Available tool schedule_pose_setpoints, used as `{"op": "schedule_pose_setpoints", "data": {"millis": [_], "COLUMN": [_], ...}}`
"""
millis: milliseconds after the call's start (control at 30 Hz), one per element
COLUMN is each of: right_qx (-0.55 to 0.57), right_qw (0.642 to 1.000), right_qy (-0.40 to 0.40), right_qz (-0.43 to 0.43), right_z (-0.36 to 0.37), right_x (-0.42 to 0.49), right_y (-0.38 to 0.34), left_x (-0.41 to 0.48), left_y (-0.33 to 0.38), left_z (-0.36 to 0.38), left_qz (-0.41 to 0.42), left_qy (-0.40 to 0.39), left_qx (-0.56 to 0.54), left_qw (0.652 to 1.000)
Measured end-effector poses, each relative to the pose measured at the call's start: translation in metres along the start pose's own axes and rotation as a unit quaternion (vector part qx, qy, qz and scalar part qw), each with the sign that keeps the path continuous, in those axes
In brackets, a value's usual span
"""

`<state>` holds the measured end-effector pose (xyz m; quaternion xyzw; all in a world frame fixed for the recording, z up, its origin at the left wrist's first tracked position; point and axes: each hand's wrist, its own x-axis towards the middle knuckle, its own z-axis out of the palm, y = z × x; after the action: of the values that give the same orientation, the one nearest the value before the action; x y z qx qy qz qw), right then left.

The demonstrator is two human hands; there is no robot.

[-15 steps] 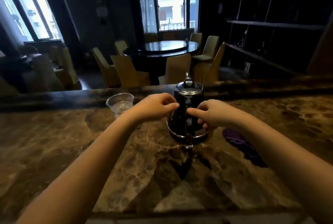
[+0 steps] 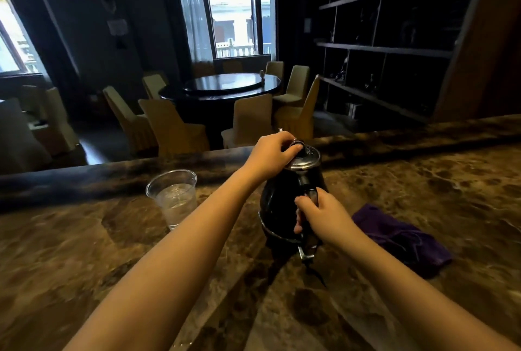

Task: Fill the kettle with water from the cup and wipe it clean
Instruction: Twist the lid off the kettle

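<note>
Black kettle (image 2: 277, 209) with a silver lid (image 2: 306, 163); clear cup (image 2: 173, 198); purple cloth (image 2: 400, 238); brown, mottled, marble-veined tabletop (image 2: 141, 252); beige chairs (image 2: 172, 127).

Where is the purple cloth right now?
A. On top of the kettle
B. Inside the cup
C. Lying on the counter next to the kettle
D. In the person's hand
C. The purple cloth lies crumpled on the marble counter, to the right of the kettle, and neither hand touches it: the left hand is on the kettle's lid and the right hand grips its handle.
</note>
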<state>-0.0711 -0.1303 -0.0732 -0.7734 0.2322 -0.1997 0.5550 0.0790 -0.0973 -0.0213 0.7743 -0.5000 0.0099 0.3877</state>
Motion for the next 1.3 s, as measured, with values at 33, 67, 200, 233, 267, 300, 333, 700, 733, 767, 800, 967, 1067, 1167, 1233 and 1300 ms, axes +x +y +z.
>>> {"op": "schedule_pose_setpoints", "data": {"millis": [33, 67, 200, 233, 267, 300, 333, 700, 733, 767, 800, 967, 1067, 1167, 1233, 1300], "right_qx": [0.009, 0.023, 0.049, 0.047, 0.046, 0.046, 0.046, 0.025, 0.024, 0.024, 0.024, 0.028, 0.025, 0.024, 0.028, 0.028], "right_qw": [1.0, 0.998, 0.987, 0.984, 0.982, 0.981, 0.979, 0.974, 0.974, 0.975, 0.975, 0.978, 0.979, 0.979, 0.978, 0.979], "right_qy": [0.028, 0.055, 0.152, 0.167, 0.179, 0.188, 0.194, 0.221, 0.219, 0.218, 0.215, 0.202, 0.198, 0.2, 0.201, 0.2], "right_qz": [0.0, -0.003, -0.026, -0.03, -0.032, -0.033, -0.033, -0.043, -0.045, -0.045, -0.046, -0.041, -0.039, -0.044, -0.045, -0.042], "right_z": [0.003, 0.005, 0.009, 0.01, 0.012, 0.013, 0.015, 0.012, 0.011, 0.011, 0.011, 0.01, 0.011, 0.01, 0.01, 0.01], "right_x": [0.001, 0.003, 0.008, 0.01, 0.011, 0.012, 0.013, 0.018, 0.018, 0.018, 0.018, 0.018, 0.019, 0.02, 0.021, 0.022], "right_y": [0.002, 0.004, 0.007, 0.007, 0.007, 0.007, 0.007, 0.004, 0.005, 0.005, 0.005, 0.007, 0.008, 0.008, 0.01, 0.012], "left_x": [0.003, 0.006, 0.014, 0.015, 0.016, 0.018, 0.019, 0.026, 0.026, 0.024, 0.023, 0.027, 0.033, 0.03, 0.03, 0.031], "left_y": [-0.003, -0.005, -0.011, -0.012, -0.014, -0.016, -0.018, -0.028, -0.027, -0.025, -0.023, -0.014, -0.006, 0.002, 0.004, 0.006], "left_z": [0.0, 0.002, 0.009, 0.011, 0.013, 0.014, 0.014, 0.021, 0.022, 0.022, 0.022, 0.013, 0.011, 0.014, 0.008, -0.003], "left_qz": [0.012, 0.024, 0.037, 0.038, 0.039, 0.04, 0.043, 0.087, 0.084, 0.08, 0.076, 0.047, 0.042, 0.068, 0.065, 0.061], "left_qy": [0.004, 0.005, 0.012, 0.02, 0.027, 0.031, 0.034, 0.089, 0.095, 0.101, 0.103, 0.105, 0.114, 0.092, 0.114, 0.139], "left_qx": [-0.006, -0.01, -0.045, -0.051, -0.056, -0.061, -0.061, -0.038, -0.044, -0.044, -0.038, -0.003, 0.022, 0.033, 0.014, 0.002], "left_qw": [1.0, 1.0, 0.998, 0.998, 0.997, 0.997, 0.997, 0.991, 0.991, 0.991, 0.991, 0.993, 0.992, 0.993, 0.991, 0.988]}}
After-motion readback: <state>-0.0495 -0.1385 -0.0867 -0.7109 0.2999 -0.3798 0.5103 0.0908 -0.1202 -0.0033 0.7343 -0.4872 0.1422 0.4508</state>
